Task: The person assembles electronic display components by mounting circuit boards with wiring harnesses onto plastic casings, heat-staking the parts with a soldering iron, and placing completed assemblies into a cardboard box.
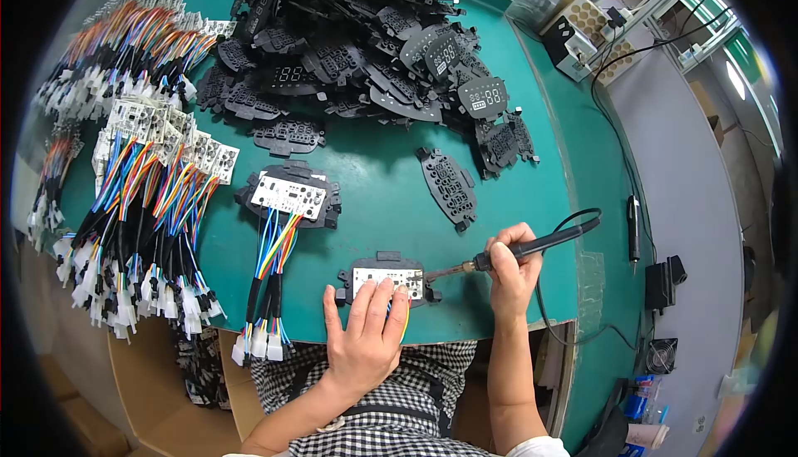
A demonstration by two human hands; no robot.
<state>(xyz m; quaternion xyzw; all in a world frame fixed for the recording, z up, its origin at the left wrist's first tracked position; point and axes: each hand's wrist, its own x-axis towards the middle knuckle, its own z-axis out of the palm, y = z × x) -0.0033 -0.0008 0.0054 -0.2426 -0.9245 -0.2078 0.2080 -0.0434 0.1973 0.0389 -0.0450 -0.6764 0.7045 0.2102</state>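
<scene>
Lower center: left hand (362, 345) spread, pressing board (389, 273) — keep it pinned; right hand (513, 276) curled round soldering iron (536, 247) — steady.

White circuit board (378, 274), green tabletop (374, 199), black-and-white checked apron (403, 432)
</scene>
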